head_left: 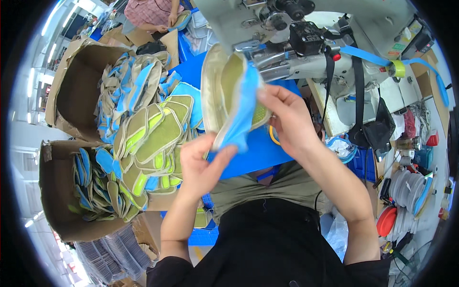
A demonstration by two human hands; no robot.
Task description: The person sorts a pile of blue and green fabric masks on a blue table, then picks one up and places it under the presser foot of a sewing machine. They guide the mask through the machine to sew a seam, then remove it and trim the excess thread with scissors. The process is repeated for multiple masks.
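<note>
Blue worktable [260, 149] below, grey machine [306, 36] ahead and right. Blue-edged mesh piece [241, 117] held raised above worktable, long axis running away, tilted slightly rightward. Gripped at near end by left hand [203, 165]; pinched along right edge by right hand [289, 117], farther forward, nearer the machine.

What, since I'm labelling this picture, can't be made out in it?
All in the head view:
Stitching on the blue-and-tan piece: blurred.
Some fingertips of the left hand: hidden by that piece and the hand itself.
Top of the machine: cut off by the upper edge.
The other person, above the shirt: cut off by the upper edge.
Bottom of the lower cardboard box: hidden under the pieces inside.
</note>
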